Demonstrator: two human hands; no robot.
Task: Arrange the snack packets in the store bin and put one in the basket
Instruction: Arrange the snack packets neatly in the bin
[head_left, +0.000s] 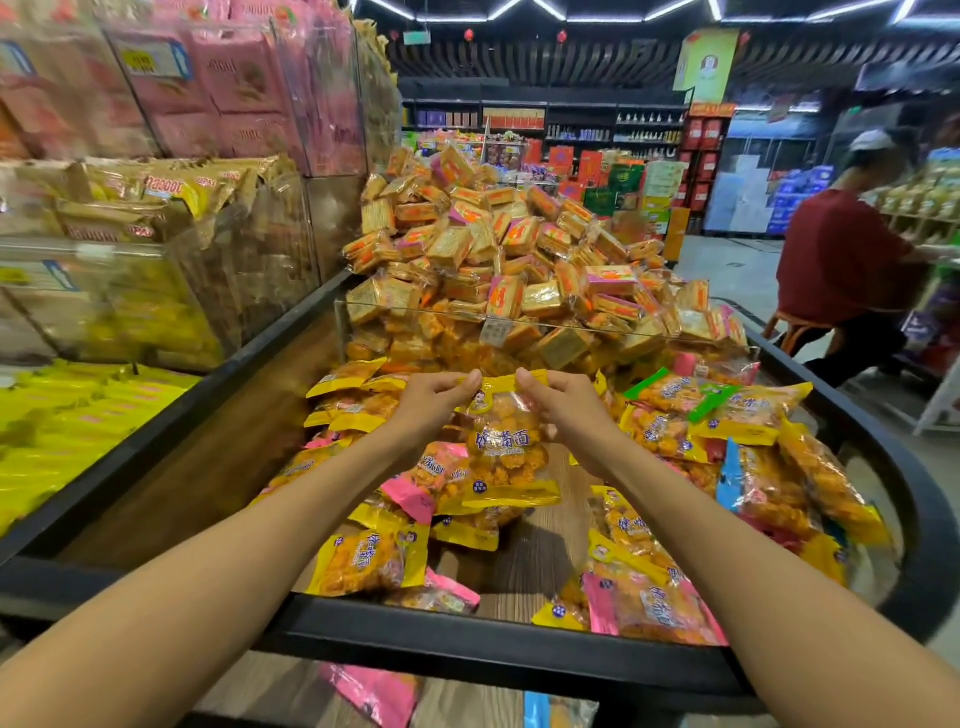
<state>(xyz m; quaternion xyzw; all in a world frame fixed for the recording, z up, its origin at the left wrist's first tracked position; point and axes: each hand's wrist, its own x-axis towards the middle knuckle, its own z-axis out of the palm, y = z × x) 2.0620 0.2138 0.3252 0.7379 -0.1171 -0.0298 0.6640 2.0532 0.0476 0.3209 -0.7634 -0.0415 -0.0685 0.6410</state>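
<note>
- Shelf bins (156, 218), far left: clear-fronted, holding pink and yellow packs; blurred.
- Bin (467, 631): black-rimmed, wood-grain floor, with loose snack packets lying flat inside.
- Yellow pack (366, 561) lies near the bin's front edge, left of centre.
- Left hand (431, 402): thumb and fingers pinch the top left corner of the packet (506, 441).
- Packet: yellow-edged, clear window, orange snack inside; hangs upright above the middle of the bin, held clear of the packs below.
- Right hand (563, 402): fingers pinch the packet's top right corner.
- Cracker heap (498, 249): piled high behind a clear divider at the bin's far edge.
- Packs (748, 452) with yellow, green, blue and pink ends crowd the bin's right side.
- Person (852, 260) in a red top, far right, beyond the bin; blurred.
</note>
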